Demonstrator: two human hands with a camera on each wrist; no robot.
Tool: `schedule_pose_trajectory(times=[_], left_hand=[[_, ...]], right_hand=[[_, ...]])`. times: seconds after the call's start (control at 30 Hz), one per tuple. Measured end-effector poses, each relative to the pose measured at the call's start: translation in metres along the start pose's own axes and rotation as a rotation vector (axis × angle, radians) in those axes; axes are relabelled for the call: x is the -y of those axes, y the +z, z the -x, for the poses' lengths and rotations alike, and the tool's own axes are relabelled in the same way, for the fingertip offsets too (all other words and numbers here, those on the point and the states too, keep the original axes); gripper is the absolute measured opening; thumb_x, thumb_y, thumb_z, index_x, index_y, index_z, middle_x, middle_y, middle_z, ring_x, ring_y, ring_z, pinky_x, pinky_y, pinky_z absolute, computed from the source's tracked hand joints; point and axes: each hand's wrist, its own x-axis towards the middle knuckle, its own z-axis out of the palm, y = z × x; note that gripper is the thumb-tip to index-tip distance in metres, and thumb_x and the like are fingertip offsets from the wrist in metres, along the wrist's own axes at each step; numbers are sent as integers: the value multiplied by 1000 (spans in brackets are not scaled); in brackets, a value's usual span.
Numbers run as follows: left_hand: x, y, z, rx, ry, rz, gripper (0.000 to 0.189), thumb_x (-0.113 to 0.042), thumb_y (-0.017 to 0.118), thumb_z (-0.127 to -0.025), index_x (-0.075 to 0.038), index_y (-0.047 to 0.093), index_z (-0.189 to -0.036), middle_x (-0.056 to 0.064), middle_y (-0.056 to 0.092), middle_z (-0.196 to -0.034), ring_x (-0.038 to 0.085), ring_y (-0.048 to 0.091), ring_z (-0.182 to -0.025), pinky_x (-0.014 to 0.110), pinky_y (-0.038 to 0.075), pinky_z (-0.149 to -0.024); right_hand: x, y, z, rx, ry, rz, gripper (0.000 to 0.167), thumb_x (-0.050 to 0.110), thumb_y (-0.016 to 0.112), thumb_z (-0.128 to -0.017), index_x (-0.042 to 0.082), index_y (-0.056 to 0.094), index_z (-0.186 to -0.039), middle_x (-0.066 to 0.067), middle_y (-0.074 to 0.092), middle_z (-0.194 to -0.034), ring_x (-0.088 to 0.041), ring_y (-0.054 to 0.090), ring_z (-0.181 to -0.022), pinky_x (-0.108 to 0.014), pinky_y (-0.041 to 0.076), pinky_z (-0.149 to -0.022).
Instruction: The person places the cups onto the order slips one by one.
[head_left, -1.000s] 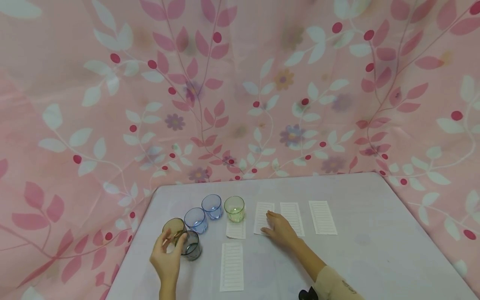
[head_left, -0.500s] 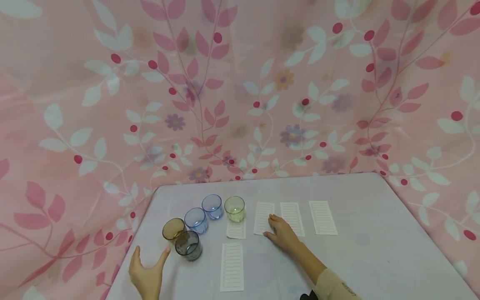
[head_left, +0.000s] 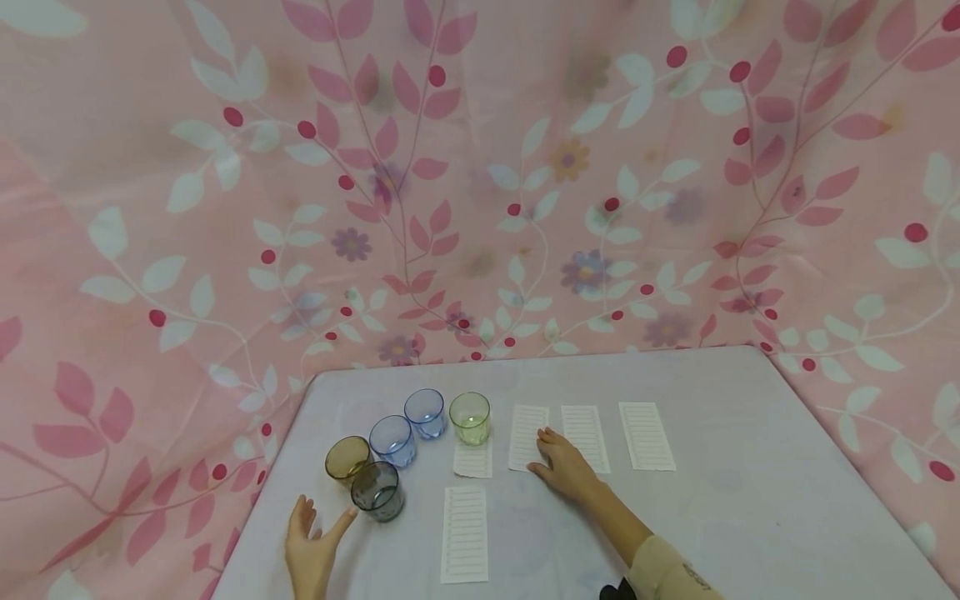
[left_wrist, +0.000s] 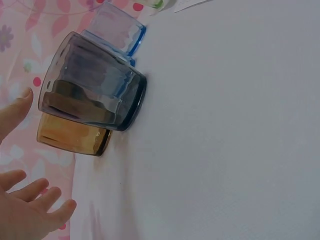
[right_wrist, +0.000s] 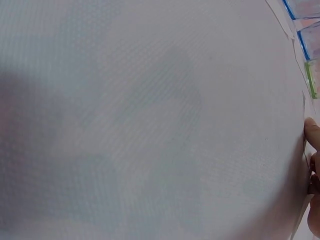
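Note:
My left hand (head_left: 311,550) is spread beside the dark grey glass (head_left: 378,496), thumb tip close to its near left side and nothing in the grasp. In the left wrist view, a gap shows between the thumb (left_wrist: 17,112) and the grey glass (left_wrist: 95,82). Right behind that glass stands an amber glass (head_left: 347,457). Two blue glasses, one nearer (head_left: 392,442) and one farther (head_left: 425,414), continue the row towards a green glass (head_left: 470,419). My right hand (head_left: 567,473) rests over two printed paper strips, the left one (head_left: 528,427) and the middle one (head_left: 582,425), fingers relaxed.
The green glass stands on the far part of another paper strip (head_left: 472,462). One more strip (head_left: 465,533) lies nearer the front, and another (head_left: 647,436) to the right. A white cloth covers the table (head_left: 750,500); a pink floral curtain (head_left: 480,167) hangs behind.
My left hand has left the amber and grey glasses, drawn back to the left, then come forward again towards the grey glass. My right hand has shifted slightly towards me. The glasses stand unmoved.

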Motion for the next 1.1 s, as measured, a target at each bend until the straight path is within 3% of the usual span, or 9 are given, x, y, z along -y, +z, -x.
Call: schedule_pose_trajectory(times=[0.2,0.5,0.77,0.93,1.03,1.1], left_hand=[[-1,8,-2,20,37,25,81,-8,80,-73,10,35,-139,32,39,-138,46,38,-127,59,34,-100],[0,18,0,77,76,46,83,-4,80,-72,10,33,-139,35,39,-137,49,39,-125,56,34,-103],[3,24,4,130,70,70,82,-2,80,-70,9,35,-139,33,43,-135,45,42,-125,50,34,-103],[9,30,9,79,135,37,72,-2,82,-67,8,48,-130,30,52,-127,20,57,-108,19,47,-92],[10,35,10,68,183,25,73,-2,84,-64,8,50,-128,31,54,-124,24,59,-105,4,43,-81],[9,37,12,70,187,11,76,-3,85,-63,7,49,-129,31,54,-125,34,58,-107,7,44,-83]], right_hand=[[-4,-1,1,15,-40,8,50,21,70,-84,-16,57,-116,-28,51,-129,-42,45,-125,-52,38,-102],[-9,-3,-1,40,-68,-7,50,20,69,-85,-16,56,-116,-28,51,-131,-41,44,-125,-51,37,-104],[-8,-4,0,32,-60,-10,50,20,70,-84,-16,56,-116,-28,51,-130,-40,45,-125,-50,37,-103],[-7,-4,0,30,-52,-20,50,19,71,-83,-16,56,-116,-27,52,-130,-40,45,-125,-50,37,-104],[-7,-4,0,31,-44,-23,50,20,70,-84,-15,56,-117,-26,51,-131,-39,44,-126,-50,36,-105],[-7,-3,0,29,-41,-22,50,20,70,-84,-15,56,-117,-26,52,-131,-39,44,-126,-50,36,-104]])
